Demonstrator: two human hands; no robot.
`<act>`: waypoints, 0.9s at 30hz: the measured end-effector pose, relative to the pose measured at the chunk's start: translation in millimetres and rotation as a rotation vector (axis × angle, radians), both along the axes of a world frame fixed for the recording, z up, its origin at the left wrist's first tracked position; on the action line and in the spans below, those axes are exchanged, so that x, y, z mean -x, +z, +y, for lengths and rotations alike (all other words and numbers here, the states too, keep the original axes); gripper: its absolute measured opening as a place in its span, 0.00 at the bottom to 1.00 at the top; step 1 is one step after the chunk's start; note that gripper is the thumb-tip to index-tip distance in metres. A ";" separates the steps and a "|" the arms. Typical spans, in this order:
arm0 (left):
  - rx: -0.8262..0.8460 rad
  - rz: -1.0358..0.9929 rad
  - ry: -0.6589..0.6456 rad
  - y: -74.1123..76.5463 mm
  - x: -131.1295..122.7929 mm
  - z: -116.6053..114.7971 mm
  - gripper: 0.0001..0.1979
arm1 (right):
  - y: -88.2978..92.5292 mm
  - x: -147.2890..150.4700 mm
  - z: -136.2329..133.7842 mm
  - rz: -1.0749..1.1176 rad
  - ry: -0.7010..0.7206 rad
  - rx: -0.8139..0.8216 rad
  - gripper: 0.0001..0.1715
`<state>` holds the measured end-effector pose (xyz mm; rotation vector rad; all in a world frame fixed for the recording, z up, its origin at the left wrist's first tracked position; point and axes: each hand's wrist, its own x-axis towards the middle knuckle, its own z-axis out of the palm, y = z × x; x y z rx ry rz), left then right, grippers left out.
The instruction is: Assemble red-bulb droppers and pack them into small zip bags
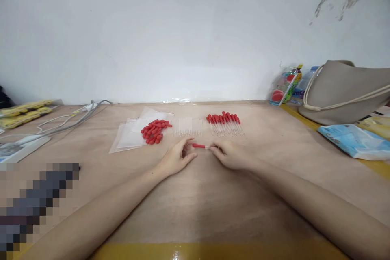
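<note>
Between my hands lies a dropper with a red rubber bulb (199,146) and a thin clear tube. My right hand (230,153) pinches the clear tube end between thumb and fingertips. Beside the bulb's left tip, my left hand (179,156) has its fingers curled and its thumb apart, with nothing gripped. Loose red rubber bulbs (154,131) are heaped beyond my left hand, partly over clear plastic sheets (124,135). Clear thin tubes (188,126) lie in a row beyond the hands. Right of them are several droppers (224,124) with red bulbs fitted on their tubes.
Grey and white cables (76,118) and a white power strip (26,150) occupy the left side. At the right are a grey bag (344,89), a blue packet (355,142) and bottles (283,87). The wall (183,40) bounds the table's far edge.
</note>
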<state>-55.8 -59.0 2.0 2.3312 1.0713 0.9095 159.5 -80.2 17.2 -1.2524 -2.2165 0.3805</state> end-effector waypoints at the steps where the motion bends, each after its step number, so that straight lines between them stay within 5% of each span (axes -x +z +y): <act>1: -0.009 0.023 0.005 0.6 0.7 0.4 0.21 | 0.6 -4.8 6.3 0.025 -0.064 0.035 0.10; 5: -0.064 0.143 -0.033 3.3 0.6 1.0 0.11 | 2.2 -20.0 42.3 0.130 -0.344 0.185 0.09; 12: -0.084 0.169 -0.061 4.6 0.6 0.3 0.07 | 3.5 -3.9 86.3 -0.013 -0.700 0.042 0.12; 17: -0.093 0.167 -0.069 3.9 1.1 0.8 0.07 | 0.6 14.7 93.3 -0.198 -0.735 0.039 0.16; 27: -0.113 0.160 -0.074 3.5 0.5 0.4 0.07 | -2.0 20.4 96.2 -0.217 -0.751 0.010 0.20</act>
